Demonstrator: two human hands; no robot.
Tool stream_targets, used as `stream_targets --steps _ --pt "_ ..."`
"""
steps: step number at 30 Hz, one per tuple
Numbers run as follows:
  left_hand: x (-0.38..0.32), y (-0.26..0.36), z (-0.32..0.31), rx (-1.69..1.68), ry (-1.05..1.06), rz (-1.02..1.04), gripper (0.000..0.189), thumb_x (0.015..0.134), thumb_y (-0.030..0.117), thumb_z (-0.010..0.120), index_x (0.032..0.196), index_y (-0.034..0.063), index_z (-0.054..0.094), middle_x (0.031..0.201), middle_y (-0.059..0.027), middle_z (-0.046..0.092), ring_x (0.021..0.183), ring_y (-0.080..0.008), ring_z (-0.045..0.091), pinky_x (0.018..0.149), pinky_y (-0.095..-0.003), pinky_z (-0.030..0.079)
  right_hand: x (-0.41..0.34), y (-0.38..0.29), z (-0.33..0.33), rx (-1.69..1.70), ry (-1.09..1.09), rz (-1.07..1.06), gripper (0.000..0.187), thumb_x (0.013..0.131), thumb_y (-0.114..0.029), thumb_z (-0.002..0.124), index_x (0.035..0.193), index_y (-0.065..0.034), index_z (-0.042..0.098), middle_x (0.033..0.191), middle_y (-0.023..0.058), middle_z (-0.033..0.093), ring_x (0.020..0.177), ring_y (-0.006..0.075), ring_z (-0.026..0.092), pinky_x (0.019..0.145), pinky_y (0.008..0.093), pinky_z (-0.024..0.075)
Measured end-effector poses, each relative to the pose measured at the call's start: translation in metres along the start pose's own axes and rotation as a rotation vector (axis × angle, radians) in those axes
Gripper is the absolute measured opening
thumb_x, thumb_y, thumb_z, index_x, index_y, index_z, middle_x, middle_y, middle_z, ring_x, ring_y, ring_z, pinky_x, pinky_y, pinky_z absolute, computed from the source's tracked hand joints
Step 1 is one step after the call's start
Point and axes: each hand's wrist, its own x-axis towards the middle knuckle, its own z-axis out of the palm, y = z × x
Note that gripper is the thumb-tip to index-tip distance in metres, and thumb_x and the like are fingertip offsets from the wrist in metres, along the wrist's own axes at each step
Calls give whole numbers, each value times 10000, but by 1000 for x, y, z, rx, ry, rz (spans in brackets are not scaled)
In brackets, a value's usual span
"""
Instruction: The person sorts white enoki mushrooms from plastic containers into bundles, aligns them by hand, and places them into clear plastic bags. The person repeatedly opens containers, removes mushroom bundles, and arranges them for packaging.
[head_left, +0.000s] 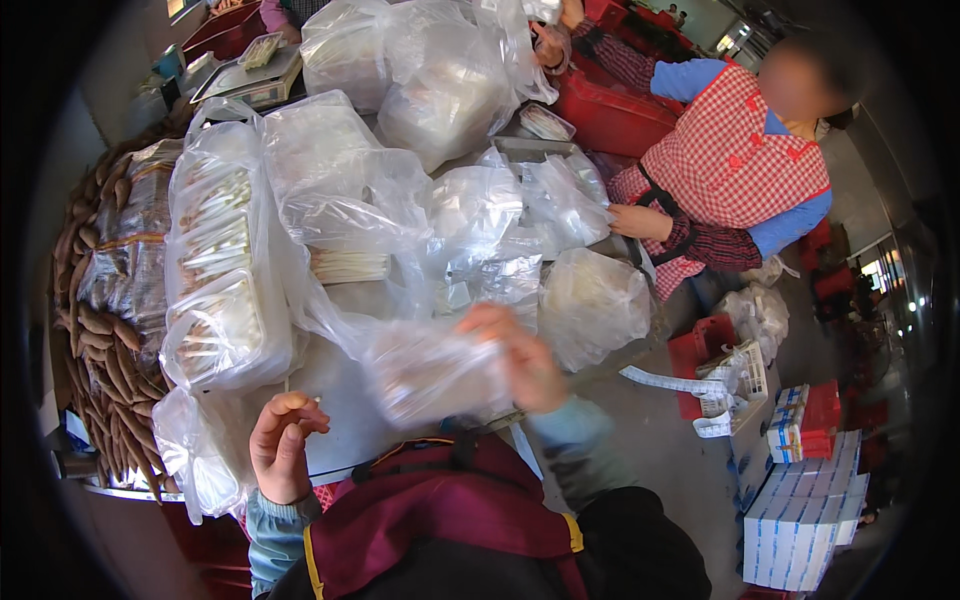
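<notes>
My right hand (525, 367) is raised over the near table edge, its fingers closed on a clear plastic-wrapped pack (435, 379), both blurred by motion. The pack's contents cannot be made out. My left hand (283, 450) hovers near the front edge with curled fingers apart, and I see nothing clearly held in it. Just beyond it, a long clear bag (214, 247) contains a row of trays packed with thin pale stalks. Farther in, a bundle of pale stalks (351, 265) shows beneath loose film. A crumpled, filled plastic bag (596, 307) rests to the right.
Brown tubers (112, 375) line the left side. Filled bags (450, 90) crowd the back, near a weighing scale (259, 79) bearing a tray. A co-worker (731, 150) in a checked apron reaches in from the right. Red crates (611, 101) and white boxes (799, 517) stand beyond.
</notes>
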Motion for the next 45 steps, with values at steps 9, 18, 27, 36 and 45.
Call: stream_targets --steps 9,18,27,36,45 --pt "-6 -34 -5 -42 -78 -265 211 906 120 533 1056 -24 572 907 -91 620 849 -181 608 774 -312 492 -10 -48 -191 -77 593 26 295 950 -113 403 1149 37 560 1123 111 619 1000 171 584 890 289 449" --pt "-7 -45 -6 -21 -83 -326 177 907 82 533 1039 -20 591 896 -79 632 838 -170 606 786 -299 485 -37 18 -175 -710 145 95 294 760 4 506 1041 -26 590 1113 121 611 1057 269 570 960 320 400" --pt "-7 -51 -7 -30 -68 -367 162 900 71 540 1017 -26 598 867 -81 634 819 -165 600 776 -292 478 -31 -13 -179 -644 226 191 367 730 -14 551 1095 22 570 1146 134 608 1106 244 560 955 327 404" --pt "-3 -52 -7 -38 -58 -403 164 912 74 530 1033 -17 592 880 -75 637 825 -159 602 776 -288 477 -33 -22 -187 -540 376 281 281 799 -39 553 1073 16 585 1113 107 619 1044 193 571 898 311 423" --pt "-1 -65 -12 41 -118 -429 204 930 115 527 1074 -16 590 890 -57 636 832 -119 591 775 -256 475 -15 -37 -116 -651 513 -30 108 825 8 486 865 43 580 911 116 606 863 193 573 813 293 439"
